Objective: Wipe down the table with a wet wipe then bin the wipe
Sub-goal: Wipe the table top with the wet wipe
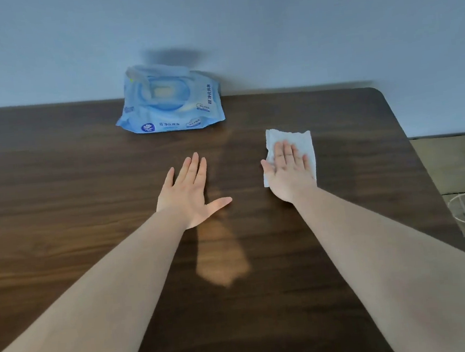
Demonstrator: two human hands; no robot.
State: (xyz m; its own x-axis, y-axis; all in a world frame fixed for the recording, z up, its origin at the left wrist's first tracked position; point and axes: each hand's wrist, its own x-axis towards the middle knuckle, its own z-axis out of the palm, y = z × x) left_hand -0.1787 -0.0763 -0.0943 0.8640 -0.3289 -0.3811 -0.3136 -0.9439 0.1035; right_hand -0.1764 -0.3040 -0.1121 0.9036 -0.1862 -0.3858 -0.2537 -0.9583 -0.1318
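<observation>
1. The right hand [289,170] lies flat, fingers spread, pressing the wet wipe [305,143] onto the table [57,192].
2. The left hand [188,191] rests open and empty, just left of it.
3. The wipe's long axis runs away from the person; unwiped wood likely lies leftward.

We note that the table [85,190] has a dark wood-grain top, smooth with a slight sheen, showing a pale reflected patch near its middle; we see the wet wipe [301,140] as thin white nonwoven cloth, matt and faintly creased at its edges; the wipe pack [170,99] is soft blue plastic film, glossy and crinkled, with a smooth moulded plastic lid; the wall [324,25] behind it looks matt and evenly painted.
</observation>
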